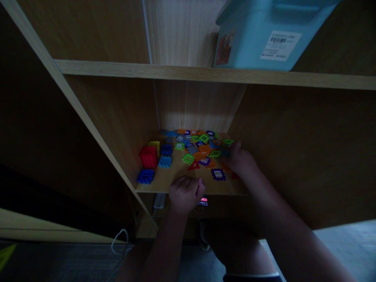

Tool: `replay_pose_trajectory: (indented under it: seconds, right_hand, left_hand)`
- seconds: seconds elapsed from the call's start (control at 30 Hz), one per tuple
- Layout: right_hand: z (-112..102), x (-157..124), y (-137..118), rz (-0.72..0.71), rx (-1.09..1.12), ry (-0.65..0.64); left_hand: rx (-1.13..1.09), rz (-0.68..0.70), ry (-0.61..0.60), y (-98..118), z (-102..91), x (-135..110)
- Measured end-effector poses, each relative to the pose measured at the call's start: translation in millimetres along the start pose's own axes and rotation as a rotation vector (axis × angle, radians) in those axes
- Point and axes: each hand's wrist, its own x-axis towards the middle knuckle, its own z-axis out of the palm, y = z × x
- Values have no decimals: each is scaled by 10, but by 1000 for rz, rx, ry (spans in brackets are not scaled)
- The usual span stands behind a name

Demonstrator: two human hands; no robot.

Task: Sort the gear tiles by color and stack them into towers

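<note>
My left hand (185,194) is curled into a fist at the front edge of the shelf; whatever its fingers enclose, if anything, is hidden. My right hand (241,158) reaches in over the right side of the pile. Its thumb sticks up, while the other fingers are dark and mostly out of sight beside a dark teal piece (225,152). Flat interlocking toy pieces lie heaped between the hands and the back wall, among them an orange piece (202,151), a green piece (188,158), a red triangular piece (194,165) and a purple piece with a white window (218,174).
At the left stand a red block (148,157), a yellow block (154,147) and several blue pieces (146,176). Above, a light-blue bin (249,43) rests on the upper shelf (176,71). Below are a power strip (159,201), a lit screen (203,201) and a white cable (120,239).
</note>
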Motion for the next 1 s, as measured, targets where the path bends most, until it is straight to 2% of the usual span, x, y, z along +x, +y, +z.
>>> replay_pose_trajectory:
  seconds: [0.13,0.23,0.33,0.4,0.53,0.67,0.73,0.87,1.0]
  right_hand:
    - [-31,-99,95,68,160,92]
    - [-46,-219,164,121,565,70]
    - [-67,-410,156,87,1172,-168]
    - [-80,-558,99,84,1446,-383]
    - [-51,-797,-76,121,1660,-713]
    - [53,-871,-219,79,1679,-896]
    - [110,-845,-251,59,1664,-858]
    - [235,-712,-222,-28,1607,-641]
    - [342,-574,-143,-99,1496,-488]
  left_hand:
    - [-8,-4,10,-2,12,-3]
    - [-43,-4,4,-6,3,-7]
    - [-163,-51,-38,-15,-43,4]
    - [-273,-140,-86,-26,-91,30]
    - [-462,-294,-232,-56,-172,116]
    - [-543,-380,-274,-82,-181,168]
    - [-569,-455,-282,-90,-170,177]
    - [-640,-598,-242,-99,-152,201]
    - [-625,-613,-238,-103,-145,232]
